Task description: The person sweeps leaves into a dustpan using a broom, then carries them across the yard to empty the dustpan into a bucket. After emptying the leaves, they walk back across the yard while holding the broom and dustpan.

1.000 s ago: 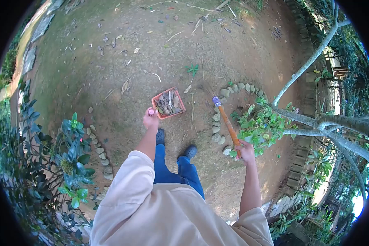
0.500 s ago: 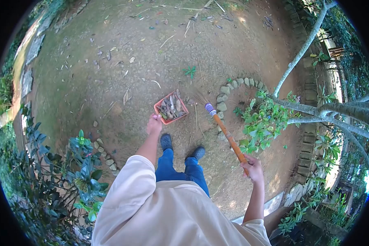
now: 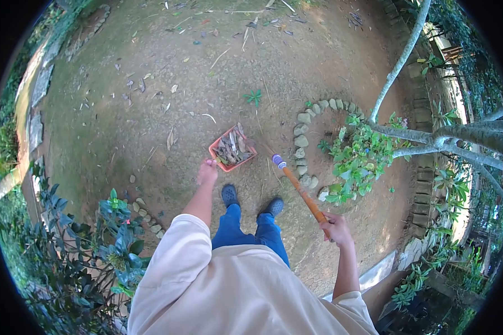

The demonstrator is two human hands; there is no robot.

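My left hand (image 3: 208, 172) is closed on the near left edge of an orange dustpan (image 3: 240, 164), just ahead of my feet. Dry brown leaves (image 3: 231, 148) fill the dustpan. In my right hand (image 3: 337, 230) is the upper end of a stick broom (image 3: 300, 191), its orange-brown handle slanting forward and left. Purple and white binding (image 3: 279, 161) wraps the broom where the handle meets the bristles. The thin, blurred bristles reach the dustpan's right side near the ground.
A curve of stones (image 3: 300, 141) borders a leafy bush (image 3: 357, 162) on the right, with pale branches (image 3: 405, 64) above it. Dark shrubs (image 3: 114, 234) stand at left. A small green plant (image 3: 252, 97) and scattered dry leaves (image 3: 171, 138) lie ahead on the dirt ground.
The broom has swung left, bringing its bristles up to the dustpan's right side, and my right hand has shifted slightly left. My left hand still holds the dustpan in nearly the same place.
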